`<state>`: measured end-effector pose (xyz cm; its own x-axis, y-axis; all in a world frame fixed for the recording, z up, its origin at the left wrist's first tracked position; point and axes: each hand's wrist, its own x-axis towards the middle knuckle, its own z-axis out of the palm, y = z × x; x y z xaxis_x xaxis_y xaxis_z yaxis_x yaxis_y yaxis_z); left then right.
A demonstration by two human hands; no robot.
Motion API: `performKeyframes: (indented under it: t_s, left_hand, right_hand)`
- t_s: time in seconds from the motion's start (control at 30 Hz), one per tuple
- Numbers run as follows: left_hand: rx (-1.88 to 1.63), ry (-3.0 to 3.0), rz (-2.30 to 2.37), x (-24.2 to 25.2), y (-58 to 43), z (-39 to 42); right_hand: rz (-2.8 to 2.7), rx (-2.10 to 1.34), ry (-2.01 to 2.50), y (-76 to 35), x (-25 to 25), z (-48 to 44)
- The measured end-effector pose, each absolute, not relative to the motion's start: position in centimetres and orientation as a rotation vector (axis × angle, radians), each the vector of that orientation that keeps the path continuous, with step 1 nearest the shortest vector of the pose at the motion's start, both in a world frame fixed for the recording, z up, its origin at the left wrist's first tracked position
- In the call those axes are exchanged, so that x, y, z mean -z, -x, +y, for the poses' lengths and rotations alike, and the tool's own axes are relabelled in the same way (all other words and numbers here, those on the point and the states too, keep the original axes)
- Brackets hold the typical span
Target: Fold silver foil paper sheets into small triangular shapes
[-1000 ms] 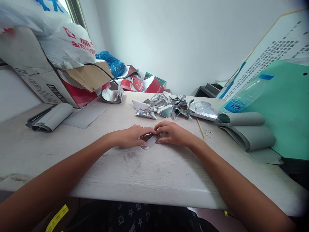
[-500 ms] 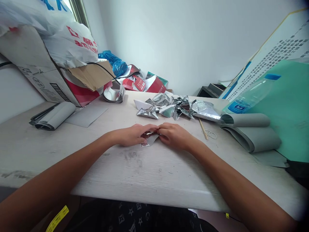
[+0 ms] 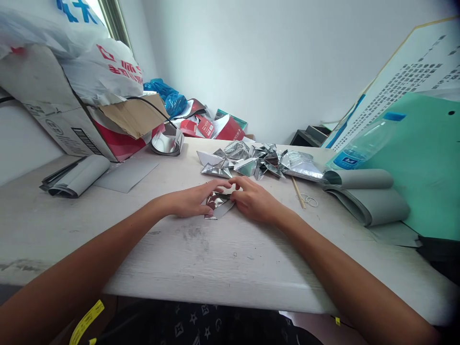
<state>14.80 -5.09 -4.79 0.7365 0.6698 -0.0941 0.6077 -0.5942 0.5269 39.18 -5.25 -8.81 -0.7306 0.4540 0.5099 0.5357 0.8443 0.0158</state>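
Note:
A small piece of silver foil paper (image 3: 217,201), partly folded with its grey side showing, lies on the table between my hands. My left hand (image 3: 194,199) grips its left side, thumb low at the near edge and fingers arched over the top. My right hand (image 3: 253,199) pinches the right corner between thumb and fingers, its index finger raised towards the left fingertips. Beyond the hands is a pile of folded silver foil pieces (image 3: 247,160).
Grey paper rolls lie at right (image 3: 377,206) and left (image 3: 81,177), beside a flat grey sheet (image 3: 127,175). A wooden stick (image 3: 298,192) and a white rubber band (image 3: 309,200) lie right of my hands. A plastic bottle (image 3: 370,143) leans by a green board (image 3: 424,182). Boxes and bags stand left.
My fingers have lifted and spread a little, so more of the shiny foil shows between them. The view has shifted slightly.

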Motion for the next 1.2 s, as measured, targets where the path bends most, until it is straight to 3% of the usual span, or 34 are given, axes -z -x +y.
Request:
performKeyframes:
  t_s: [0.77, 1.2]
  left_hand:
    - [-0.096, -2.382, 1.468, 4.6, -15.4, -4.9]
    - [-0.126, -2.463, 1.4, 4.7, -15.1, -5.2]
  right_hand:
    - [-2.544, 0.021, 0.886, -38.4, 8.9, -5.5]
    - [-2.307, -0.372, 1.089, -38.3, 8.7, -5.4]
